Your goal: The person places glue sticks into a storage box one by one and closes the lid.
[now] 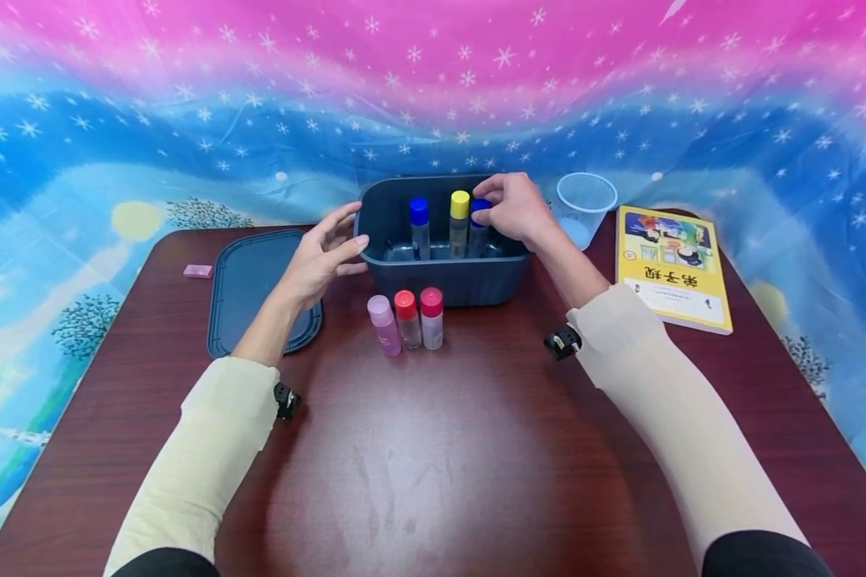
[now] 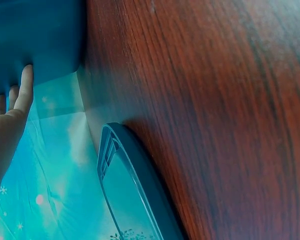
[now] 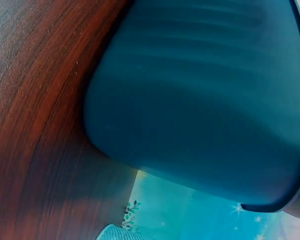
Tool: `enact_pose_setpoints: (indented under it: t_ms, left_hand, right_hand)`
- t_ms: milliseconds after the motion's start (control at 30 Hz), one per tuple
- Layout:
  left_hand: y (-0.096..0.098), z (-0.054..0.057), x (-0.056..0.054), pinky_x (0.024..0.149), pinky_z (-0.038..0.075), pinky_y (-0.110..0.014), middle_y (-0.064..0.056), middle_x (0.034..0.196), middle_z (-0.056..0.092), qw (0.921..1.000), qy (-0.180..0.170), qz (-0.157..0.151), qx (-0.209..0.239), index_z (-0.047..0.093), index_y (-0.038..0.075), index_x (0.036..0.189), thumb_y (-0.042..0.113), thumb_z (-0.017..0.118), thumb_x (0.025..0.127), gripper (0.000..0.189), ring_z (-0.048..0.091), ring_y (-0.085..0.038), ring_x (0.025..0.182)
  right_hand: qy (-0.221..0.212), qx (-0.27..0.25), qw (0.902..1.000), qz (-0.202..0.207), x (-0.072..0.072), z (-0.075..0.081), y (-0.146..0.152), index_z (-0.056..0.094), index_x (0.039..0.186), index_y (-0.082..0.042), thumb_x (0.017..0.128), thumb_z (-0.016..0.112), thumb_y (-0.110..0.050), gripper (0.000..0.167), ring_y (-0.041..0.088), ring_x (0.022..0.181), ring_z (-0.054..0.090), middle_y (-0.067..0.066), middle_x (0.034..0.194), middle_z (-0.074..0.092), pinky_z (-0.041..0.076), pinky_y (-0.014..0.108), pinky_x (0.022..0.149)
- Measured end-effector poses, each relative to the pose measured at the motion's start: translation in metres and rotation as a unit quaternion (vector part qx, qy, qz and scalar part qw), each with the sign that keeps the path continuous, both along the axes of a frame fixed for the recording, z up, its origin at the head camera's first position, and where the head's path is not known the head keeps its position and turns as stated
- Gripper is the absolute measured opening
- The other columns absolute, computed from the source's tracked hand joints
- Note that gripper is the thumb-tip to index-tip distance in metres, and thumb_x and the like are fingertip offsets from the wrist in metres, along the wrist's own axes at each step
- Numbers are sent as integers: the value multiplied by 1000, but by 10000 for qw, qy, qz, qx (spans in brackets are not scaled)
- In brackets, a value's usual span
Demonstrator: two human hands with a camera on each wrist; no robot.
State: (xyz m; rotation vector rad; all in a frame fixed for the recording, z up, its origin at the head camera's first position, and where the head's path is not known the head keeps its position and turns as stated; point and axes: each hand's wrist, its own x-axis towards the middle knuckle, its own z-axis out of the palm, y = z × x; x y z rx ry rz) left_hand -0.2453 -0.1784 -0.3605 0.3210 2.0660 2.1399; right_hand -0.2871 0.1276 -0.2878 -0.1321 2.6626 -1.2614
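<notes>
A dark blue-grey plastic bin (image 1: 447,282) stands toward the back of the table. Inside it are a blue-capped bottle (image 1: 420,228) on the left, a yellow-capped bottle (image 1: 459,224) in the middle and another blue-capped bottle (image 1: 479,239) at the right. My right hand (image 1: 514,207) reaches over the bin's right end and pinches that right bottle by its cap. With fairly straight fingers, my left hand (image 1: 319,258) touches the bin's left end; the left wrist view shows its fingertips (image 2: 27,75) against the outer wall. The right fingers are hidden in the right wrist view.
Just in front of the bin stand a pink bottle (image 1: 384,327), a red-capped bottle (image 1: 407,319) and a dark-red-capped bottle (image 1: 432,319). The bin's lid (image 1: 248,272) and a small pink block (image 1: 198,271) lie left. A clear cup (image 1: 584,200) and yellow book (image 1: 667,268) are right.
</notes>
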Motion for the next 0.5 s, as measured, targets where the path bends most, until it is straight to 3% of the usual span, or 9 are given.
enact_pose_setpoints:
  t_ms: [500]
  left_hand:
    - [0,0,1,100,48,-58,-13,159,34,10000,26,9,-35,38,17,158,21,65,100,64,40,-39,141]
  right_hand:
    - [620,-297,9976,57,10,9,15,57,141,-2,100,65,-11,43,23,135,52,13,144,57,45,39,110]
